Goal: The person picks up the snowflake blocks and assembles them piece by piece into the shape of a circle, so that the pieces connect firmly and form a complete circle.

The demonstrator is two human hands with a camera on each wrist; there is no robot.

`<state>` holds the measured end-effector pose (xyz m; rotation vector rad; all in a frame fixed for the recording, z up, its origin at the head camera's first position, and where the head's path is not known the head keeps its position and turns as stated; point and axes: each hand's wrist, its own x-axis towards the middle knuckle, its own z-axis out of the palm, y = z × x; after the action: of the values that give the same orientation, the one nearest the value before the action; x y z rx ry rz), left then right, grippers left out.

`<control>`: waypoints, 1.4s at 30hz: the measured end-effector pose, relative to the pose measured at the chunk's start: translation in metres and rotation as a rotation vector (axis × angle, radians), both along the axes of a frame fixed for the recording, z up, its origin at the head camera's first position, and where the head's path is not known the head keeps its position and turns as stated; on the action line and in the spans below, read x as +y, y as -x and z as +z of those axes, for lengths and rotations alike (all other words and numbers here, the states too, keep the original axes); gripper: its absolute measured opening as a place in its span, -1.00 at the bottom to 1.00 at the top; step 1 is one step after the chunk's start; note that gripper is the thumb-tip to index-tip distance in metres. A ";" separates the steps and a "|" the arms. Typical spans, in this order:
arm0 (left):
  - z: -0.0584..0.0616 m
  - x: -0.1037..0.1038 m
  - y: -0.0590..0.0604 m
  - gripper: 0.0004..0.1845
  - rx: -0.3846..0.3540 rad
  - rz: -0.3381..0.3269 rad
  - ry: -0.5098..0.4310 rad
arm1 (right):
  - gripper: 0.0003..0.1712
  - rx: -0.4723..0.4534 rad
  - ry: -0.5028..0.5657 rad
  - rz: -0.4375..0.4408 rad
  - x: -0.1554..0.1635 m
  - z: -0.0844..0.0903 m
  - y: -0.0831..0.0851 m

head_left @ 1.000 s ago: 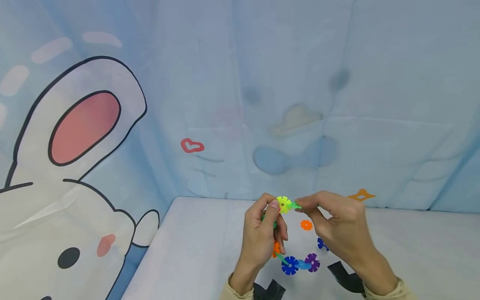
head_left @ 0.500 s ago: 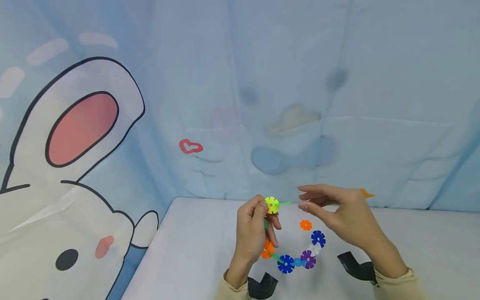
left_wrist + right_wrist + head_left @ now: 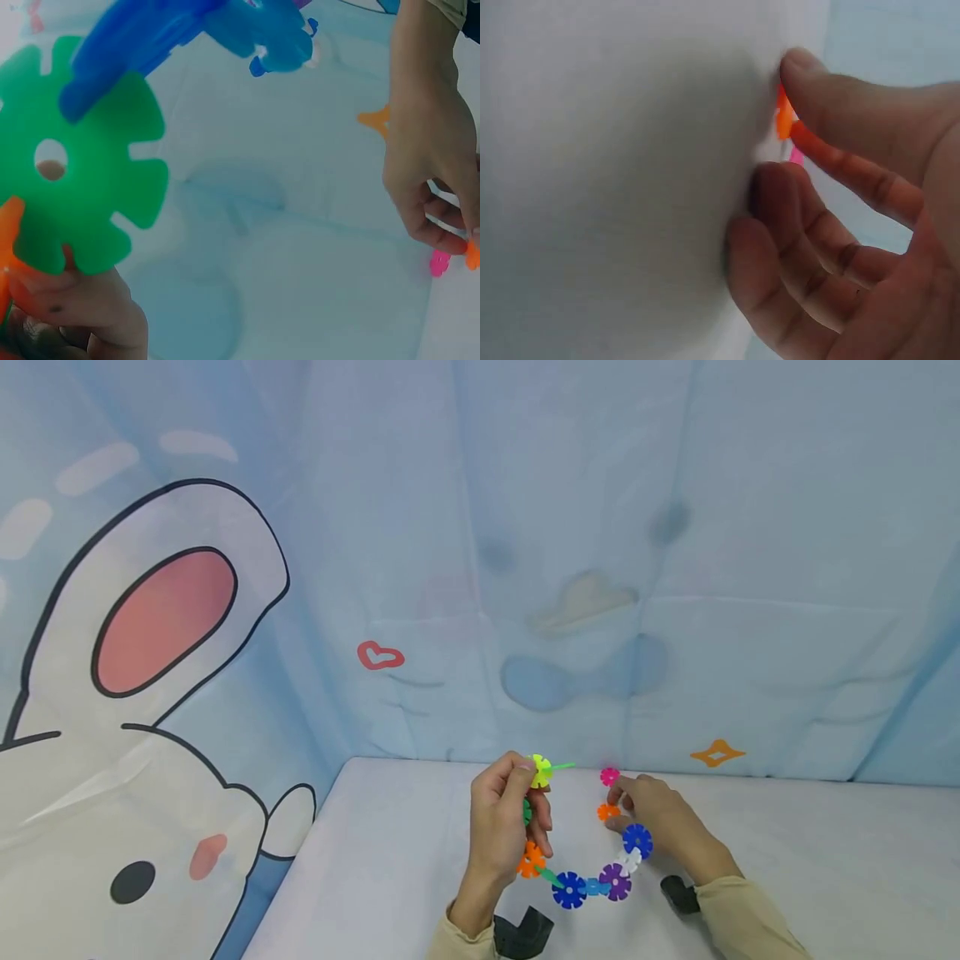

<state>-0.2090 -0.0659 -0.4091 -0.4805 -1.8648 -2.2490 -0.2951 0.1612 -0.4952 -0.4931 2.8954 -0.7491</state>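
In the head view, my left hand (image 3: 497, 814) pinches a yellow slotted plastic disc (image 3: 539, 772) between thumb and fingers. A thin green disc (image 3: 562, 767), seen edge-on, juts from its right side. From that hand hangs a curved chain of interlocked discs, with an orange one (image 3: 531, 860), a dark blue one (image 3: 569, 890), a purple one (image 3: 615, 882) and a blue end disc (image 3: 637, 841). A large green disc (image 3: 97, 150) fills the left of the left wrist view. My right hand (image 3: 663, 818) reaches down to the table, thumb and index finger pinching a loose orange disc (image 3: 784, 120).
A loose pink disc (image 3: 610, 777) lies just behind the orange one. The white table (image 3: 405, 852) ends at a blue printed curtain (image 3: 420, 527). Black wrist straps (image 3: 523, 935) show near both sleeves.
My right hand has let go of the green disc, which stays on the yellow one, and has moved down to the loose orange disc. My left hand has shifted slightly left with the chain.
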 end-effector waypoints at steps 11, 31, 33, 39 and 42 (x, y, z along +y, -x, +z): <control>-0.001 0.002 0.000 -0.60 0.013 0.007 0.015 | -0.79 0.037 0.195 0.053 0.003 0.006 0.000; 0.009 0.004 -0.011 -0.65 0.145 0.063 0.084 | -0.82 0.217 0.818 0.069 -0.007 0.116 -0.072; 0.009 0.005 -0.012 -0.65 0.175 0.071 0.099 | -0.83 0.233 0.830 0.091 -0.008 0.118 -0.075; 0.011 0.007 -0.015 -0.68 0.280 0.083 0.120 | -0.82 0.278 0.846 0.181 -0.006 0.119 -0.078; 0.012 0.007 -0.016 -0.69 0.316 0.076 0.136 | -0.76 0.298 0.833 0.221 -0.005 0.120 -0.078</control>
<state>-0.1929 -0.0587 -0.3975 -0.7252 -1.8418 -1.8775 -0.2166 0.1564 -0.3755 -1.0453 2.5602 -1.9713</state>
